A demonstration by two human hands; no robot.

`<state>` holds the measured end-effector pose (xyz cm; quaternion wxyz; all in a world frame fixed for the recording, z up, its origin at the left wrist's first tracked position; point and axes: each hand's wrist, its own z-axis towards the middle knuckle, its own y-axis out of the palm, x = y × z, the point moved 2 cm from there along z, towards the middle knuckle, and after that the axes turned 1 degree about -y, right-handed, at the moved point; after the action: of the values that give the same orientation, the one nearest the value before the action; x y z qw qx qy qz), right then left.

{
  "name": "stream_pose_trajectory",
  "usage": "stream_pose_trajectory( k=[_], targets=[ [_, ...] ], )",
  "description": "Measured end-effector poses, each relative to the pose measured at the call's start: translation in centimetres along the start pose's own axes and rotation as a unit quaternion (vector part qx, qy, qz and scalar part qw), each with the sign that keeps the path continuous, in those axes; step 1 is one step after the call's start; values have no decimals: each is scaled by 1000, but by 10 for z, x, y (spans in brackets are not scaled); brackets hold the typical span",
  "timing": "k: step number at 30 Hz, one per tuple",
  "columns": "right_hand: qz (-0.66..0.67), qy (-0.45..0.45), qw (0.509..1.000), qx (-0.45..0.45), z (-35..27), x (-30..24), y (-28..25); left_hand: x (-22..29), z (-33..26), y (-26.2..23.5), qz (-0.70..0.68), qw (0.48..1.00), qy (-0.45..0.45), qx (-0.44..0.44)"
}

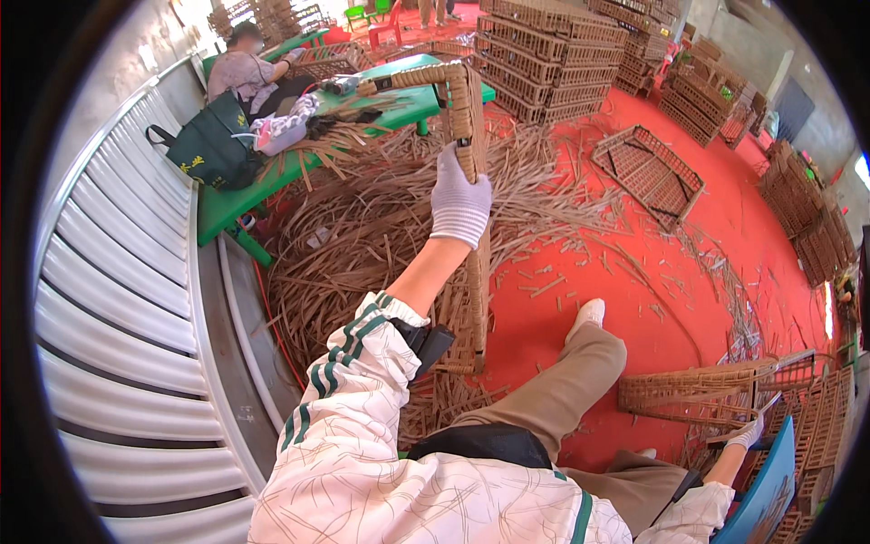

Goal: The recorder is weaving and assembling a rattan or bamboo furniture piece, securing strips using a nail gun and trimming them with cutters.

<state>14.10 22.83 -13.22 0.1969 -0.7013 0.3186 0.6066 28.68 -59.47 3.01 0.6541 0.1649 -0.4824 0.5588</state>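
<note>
Head view: my left hand (pixel 460 199), in a pale knit glove with a ribbed cuff, is closed around the rim of a woven frame (pixel 459 91), just below its upper corner. The frame hangs out in front of my chest, over the heap of flat brown strips (pixel 362 263), and I see it nearly edge-on, one long side running down toward my knee. I judge that holding it near the corner gives a firm bar to wrap my fingers around, and that the outstretched arm keeps it clear of my legs. My right hand (pixel 748 433), gloved too, is far out to my right, at the corner of a woven basket (pixel 684 396) and near a blue board (pixel 763 490); whether it grips the basket or only rests against it, I cannot tell. Another shallow basket (pixel 645 177) lies on the red floor (pixel 544 331) ahead, and beyond it crates stand in a tall stack (pixel 548 68), probably piled to save floor space. On my left, a green table (pixel 216 210) carries a dark green bag (pixel 213 145) and loose strips, seemingly within reach of the co-worker (pixel 237 86) seated behind it. Silver slats (pixel 127 340) curve along my near left.
</note>
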Motion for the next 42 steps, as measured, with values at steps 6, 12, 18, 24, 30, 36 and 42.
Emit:
stream_pose_trajectory(
  k=[6, 12, 18, 24, 30, 36, 42],
  targets=[
    [9, -10, 1000, -14, 15, 5, -10, 0, 9, -15, 21, 1000, -7, -11],
    [50, -21, 997, -51, 25, 7, -6, 34, 3, -29, 55, 997, 51, -3],
    [-11, -31, 998, -60, 26, 7, 1, 34, 7, -27, 42, 998, 26, -50],
    [16, -31, 995, -91, 18, 2, 3, 31, 39, -26, 9, 998, 56, 30],
    [-45, -147, 978, -138, 25, 2, 17, 49, 80, -88, -7, 997, -67, 47],
    [-36, -107, 991, -68, 58, 10, 21, 37, 81, -87, 29, 995, -82, 46],
    [-24, -119, 990, -73, 60, 20, 32, 40, 86, -37, 80, 984, -157, 0]
  ],
)
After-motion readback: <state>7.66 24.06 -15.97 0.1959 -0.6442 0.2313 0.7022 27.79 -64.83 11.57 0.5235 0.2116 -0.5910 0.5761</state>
